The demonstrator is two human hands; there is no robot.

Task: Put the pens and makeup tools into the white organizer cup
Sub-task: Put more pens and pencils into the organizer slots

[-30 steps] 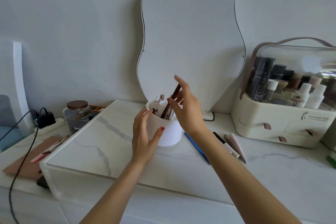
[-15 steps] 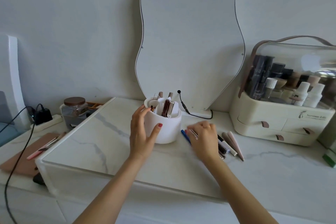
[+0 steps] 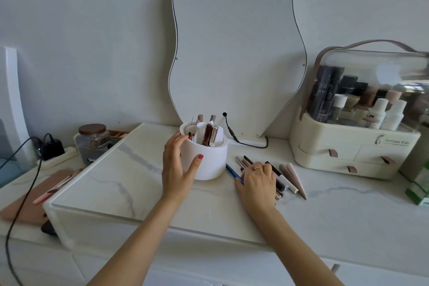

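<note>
The white organizer cup [image 3: 212, 158] stands on the marble top in front of the mirror, with several tubes and sticks upright inside it. My left hand [image 3: 177, 165] wraps around its left side, thumb on the front wall. To the right of the cup lies a row of pens and makeup tools [image 3: 282, 175]: a blue pen [image 3: 232, 172], thin brown pencils, a black-and-white pen and two beige tapered sticks. My right hand [image 3: 257, 181] rests palm down on this row, fingers curled over the pencils; whether it grips one is hidden.
A wavy mirror [image 3: 236, 49] leans on the wall behind the cup, with a black cable [image 3: 234, 137] at its foot. A cream cosmetics case [image 3: 352, 146] stands at the right, a glass jar [image 3: 92, 139] and charger at the left, and a green box [image 3: 417, 190] at the far right edge.
My right hand left the cup's top, where it was lowering a brown stick, came down to the row of pens and has slid slightly further over them. My left hand stayed on the cup.
</note>
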